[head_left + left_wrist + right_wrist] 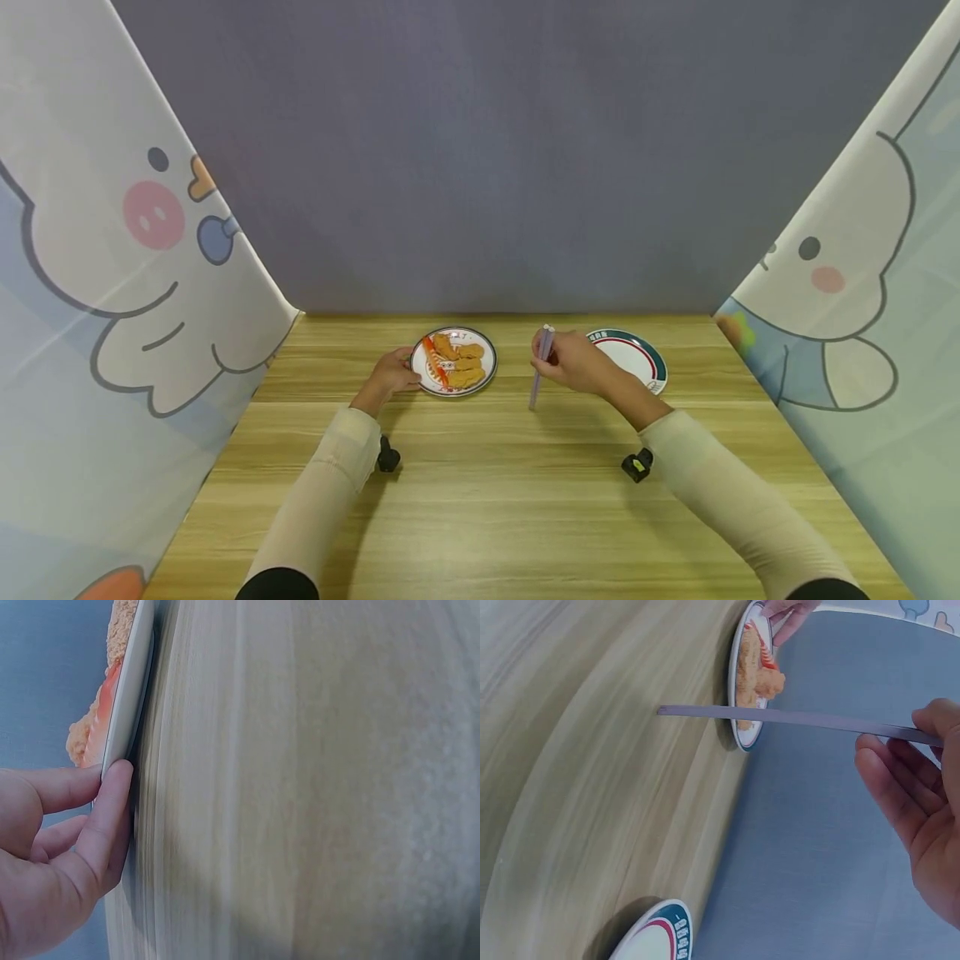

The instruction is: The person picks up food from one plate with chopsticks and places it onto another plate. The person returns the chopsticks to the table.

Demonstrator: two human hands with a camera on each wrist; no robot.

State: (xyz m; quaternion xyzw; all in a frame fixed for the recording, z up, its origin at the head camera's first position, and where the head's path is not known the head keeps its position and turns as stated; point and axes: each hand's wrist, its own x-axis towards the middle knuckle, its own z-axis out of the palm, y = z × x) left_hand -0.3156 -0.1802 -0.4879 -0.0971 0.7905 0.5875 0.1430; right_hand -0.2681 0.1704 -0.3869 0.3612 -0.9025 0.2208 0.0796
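My left hand pinches the left rim of a white plate with a dark edge, thumb above and fingers beneath. On that plate lie several pieces of fried chicken and an orange-red shrimp-like strip along the left side. In the left wrist view the plate shows edge-on, close over the wood. My right hand grips a pair of pale purple chopsticks near their upper end, tips pointing down. The right wrist view has the chopsticks held between thumb and fingers, with nothing at their tips.
A second plate, white with a green rim and red ring, stands behind my right hand, partly hidden by it. The wooden table ends at a grey back panel. Cartoon-printed panels flank both sides.
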